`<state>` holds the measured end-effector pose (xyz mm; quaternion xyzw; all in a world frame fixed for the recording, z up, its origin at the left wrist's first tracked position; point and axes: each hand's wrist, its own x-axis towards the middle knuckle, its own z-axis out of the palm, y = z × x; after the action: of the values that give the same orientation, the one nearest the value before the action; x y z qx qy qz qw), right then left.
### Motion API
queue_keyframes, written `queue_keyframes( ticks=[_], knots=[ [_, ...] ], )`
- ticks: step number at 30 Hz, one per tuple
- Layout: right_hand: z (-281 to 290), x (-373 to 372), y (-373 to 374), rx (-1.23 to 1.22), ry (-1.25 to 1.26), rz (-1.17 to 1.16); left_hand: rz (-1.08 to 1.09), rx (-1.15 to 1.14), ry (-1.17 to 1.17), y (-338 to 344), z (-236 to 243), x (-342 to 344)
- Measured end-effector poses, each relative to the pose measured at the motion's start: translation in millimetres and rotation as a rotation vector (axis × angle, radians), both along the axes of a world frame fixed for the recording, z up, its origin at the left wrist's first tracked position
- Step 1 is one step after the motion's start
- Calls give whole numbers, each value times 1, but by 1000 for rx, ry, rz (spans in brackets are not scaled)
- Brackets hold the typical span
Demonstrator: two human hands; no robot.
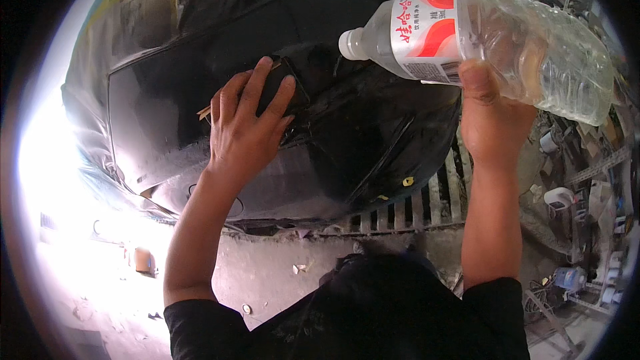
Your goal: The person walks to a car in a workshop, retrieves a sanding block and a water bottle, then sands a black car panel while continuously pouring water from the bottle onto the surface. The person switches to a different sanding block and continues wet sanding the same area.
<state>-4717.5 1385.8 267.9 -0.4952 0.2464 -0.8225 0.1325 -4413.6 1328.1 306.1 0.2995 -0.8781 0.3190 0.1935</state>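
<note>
- The dark, flat sanding block (pixel 283 90) lies pressed on the glossy black car body panel (pixel 373 127), near the panel's middle crease, with a pale strip of paper or wood sticking out at its left edge.
- The left hand (pixel 243 130) lies flat over that block, fingers spread and curled over its top edge, palm bearing down; it grips the block loosely rather than in a fist.
- The right hand (pixel 490 123) is wrapped around a clear, crumpled plastic water bottle with a red-and-white label (pixel 487 43), thumb across the label, holding it tipped sideways with its white neck pointing at the block.
- The bottle has no cap that I can see, and little water shows inside; no stream is visible at the mouth.
- As a judgement: the panel already looks wet and dull in streaks around the block, so wetting and rubbing seem under way, while the shinier areas further off look untreated.
- Below the panel runs a metal floor grate (pixel 427 203), then dusty concrete floor (pixel 267 267).
- At the right edge stand cluttered shelves with small containers (pixel 567 200).
</note>
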Motion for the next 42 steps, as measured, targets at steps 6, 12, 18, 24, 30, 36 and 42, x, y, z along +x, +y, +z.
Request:
queue_keyframes(
  ticks=[6, 12, 18, 24, 30, 36, 42],
  knots=[
    [13, 19, -3, -35, -77, 142, -59, -1, 1, -11, 8, -45],
    [-1, 11, -7, 6, -56, 71, -15, -26, -3, -1, 2, 3],
    [5, 16, -7, 14, -102, 96, -71, -3, -4, -12, 10, -41],
    [4, 5, -8, -26, -56, 164, -4, -3, -44, -6, 4, -6],
    [7, 4, -9, -18, -58, 141, -54, -4, -39, -13, 12, -41],
    [-2, -3, -9, -24, -25, 61, -24, -8, -43, -11, 8, -28],
    [3, -1, -7, -20, -103, 138, -17, 6, -64, -11, 14, -44]
  ],
)
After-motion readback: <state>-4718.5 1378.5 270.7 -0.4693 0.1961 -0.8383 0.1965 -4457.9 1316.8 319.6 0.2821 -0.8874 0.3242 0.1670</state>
